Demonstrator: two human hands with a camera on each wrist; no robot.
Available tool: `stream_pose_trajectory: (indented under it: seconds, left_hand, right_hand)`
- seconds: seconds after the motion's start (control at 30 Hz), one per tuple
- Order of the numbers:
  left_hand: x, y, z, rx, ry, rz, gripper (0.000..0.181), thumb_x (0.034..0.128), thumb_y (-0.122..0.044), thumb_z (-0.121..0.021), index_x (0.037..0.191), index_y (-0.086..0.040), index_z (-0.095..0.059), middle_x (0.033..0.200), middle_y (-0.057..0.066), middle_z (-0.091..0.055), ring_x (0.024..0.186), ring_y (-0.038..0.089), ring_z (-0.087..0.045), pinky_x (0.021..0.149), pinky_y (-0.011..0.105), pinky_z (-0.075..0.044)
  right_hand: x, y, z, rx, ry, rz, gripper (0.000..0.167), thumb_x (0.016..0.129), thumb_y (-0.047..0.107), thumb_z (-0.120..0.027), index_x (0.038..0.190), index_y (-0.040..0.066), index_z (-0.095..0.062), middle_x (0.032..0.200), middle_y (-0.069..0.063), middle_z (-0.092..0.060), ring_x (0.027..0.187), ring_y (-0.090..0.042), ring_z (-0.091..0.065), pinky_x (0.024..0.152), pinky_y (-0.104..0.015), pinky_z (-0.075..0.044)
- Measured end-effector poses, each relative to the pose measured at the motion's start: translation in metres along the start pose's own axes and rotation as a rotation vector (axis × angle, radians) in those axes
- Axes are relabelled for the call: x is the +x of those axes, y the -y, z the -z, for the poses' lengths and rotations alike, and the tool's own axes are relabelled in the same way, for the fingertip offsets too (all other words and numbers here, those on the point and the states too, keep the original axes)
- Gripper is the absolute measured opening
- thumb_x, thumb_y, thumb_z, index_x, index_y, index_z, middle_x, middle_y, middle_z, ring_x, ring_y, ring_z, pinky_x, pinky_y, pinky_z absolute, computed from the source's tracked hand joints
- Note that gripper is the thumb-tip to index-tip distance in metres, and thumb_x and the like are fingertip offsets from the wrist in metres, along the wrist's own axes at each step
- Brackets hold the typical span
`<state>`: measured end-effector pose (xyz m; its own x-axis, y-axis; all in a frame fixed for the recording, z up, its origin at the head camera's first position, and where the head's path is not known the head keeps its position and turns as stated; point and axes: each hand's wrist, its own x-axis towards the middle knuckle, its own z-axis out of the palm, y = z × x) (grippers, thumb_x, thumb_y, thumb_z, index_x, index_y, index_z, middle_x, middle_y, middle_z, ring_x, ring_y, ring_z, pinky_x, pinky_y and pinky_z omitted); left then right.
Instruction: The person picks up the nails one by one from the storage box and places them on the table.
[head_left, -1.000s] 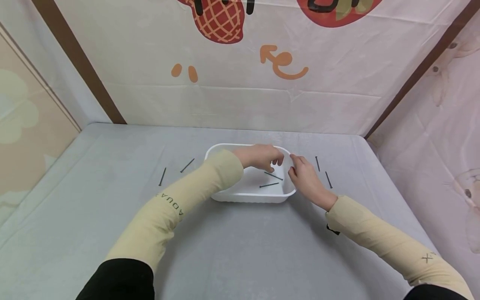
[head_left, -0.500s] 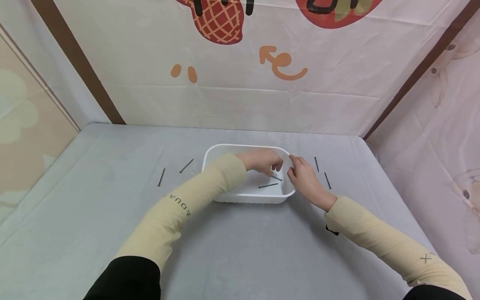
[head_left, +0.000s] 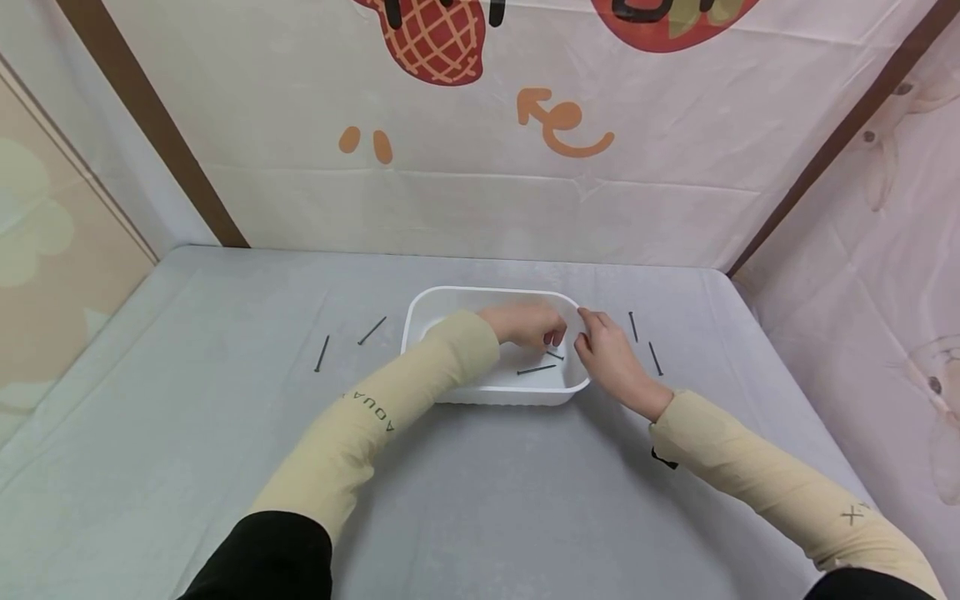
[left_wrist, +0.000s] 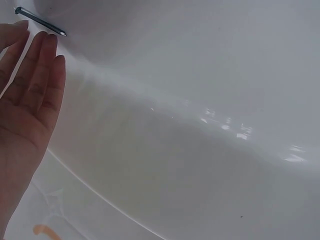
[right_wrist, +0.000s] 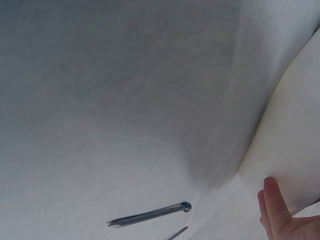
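Note:
My left hand (head_left: 528, 325) reaches down inside the white plastic tray (head_left: 495, 395), its fingers pointing toward the tray floor. In the left wrist view, a dark nail (left_wrist: 42, 21) lies just beyond the thumb and fingertips; whether they touch it is unclear. That nail (head_left: 555, 356) is partly hidden by my hand in the head view, and a second nail (head_left: 536, 369) lies nearer the front of the tray. My right hand (head_left: 617, 362) holds the tray's right side, thumb at the rim and fingers along the outer wall.
On the grey-covered table (head_left: 480, 500), two nails lie left of the tray, a slanted nail (head_left: 372, 330) and a steeper nail (head_left: 322, 354). Two more lie to the right, a back nail (head_left: 633, 327) and a front nail (head_left: 656, 358). A printed curtain (head_left: 450, 208) hangs behind.
My left hand has moved slightly right and lower into the tray, covering more of the back nail. The right hand stays at the rim.

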<state>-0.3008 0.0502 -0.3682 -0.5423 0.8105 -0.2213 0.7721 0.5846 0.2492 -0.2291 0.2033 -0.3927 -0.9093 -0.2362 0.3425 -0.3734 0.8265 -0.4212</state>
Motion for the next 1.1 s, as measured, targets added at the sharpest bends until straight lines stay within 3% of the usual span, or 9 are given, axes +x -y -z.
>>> stream_pose_trajectory:
  seconds: [0.27,0.57,0.87,1.1]
  left_hand:
    - [0.005,0.001,-0.003,-0.008,0.010,0.019,0.026,0.0745,0.005,-0.058,0.098,-0.006,-0.062,0.089,0.003,-0.059,0.080,0.014,-0.052,0.068,0.020,-0.043]
    - [0.008,-0.003,-0.008,-0.016,0.029,-0.007,0.022,0.0722,0.008,-0.059,0.089,-0.005,-0.062,0.079,0.001,-0.055,0.073,0.012,-0.049,0.062,0.018,-0.040]
    - [0.011,-0.002,-0.012,0.037,0.018,-0.014,0.022,0.0702,0.009,-0.059,0.084,-0.008,-0.060,0.075,-0.003,-0.054,0.071,0.011,-0.048,0.061,0.017,-0.039]
    - [0.008,-0.003,-0.011,0.049,0.031,0.015,0.022,0.0706,0.008,-0.060,0.086,-0.009,-0.061,0.077,-0.002,-0.055,0.072,0.012,-0.048,0.062,0.018,-0.040]
  right_hand:
    - [0.000,0.001,0.000,-0.006,0.013,-0.015,0.043,0.087,0.002,-0.048,0.127,-0.011,-0.043,0.110,-0.024,-0.054,0.073,-0.021,-0.051,0.057,-0.028,-0.047]
    - [0.000,0.000,-0.001,-0.001,0.012,-0.008,0.042,0.088,0.002,-0.047,0.128,-0.011,-0.043,0.113,-0.025,-0.053,0.077,-0.023,-0.052,0.060,-0.031,-0.049]
    - [-0.001,0.001,0.000,0.001,0.015,-0.008,0.042,0.088,0.002,-0.047,0.128,-0.011,-0.043,0.110,-0.024,-0.054,0.075,-0.022,-0.051,0.059,-0.030,-0.048]
    - [0.000,0.001,0.000,0.005,0.003,0.001,0.042,0.087,0.002,-0.047,0.127,-0.012,-0.043,0.111,-0.025,-0.054,0.076,-0.023,-0.052,0.060,-0.031,-0.049]
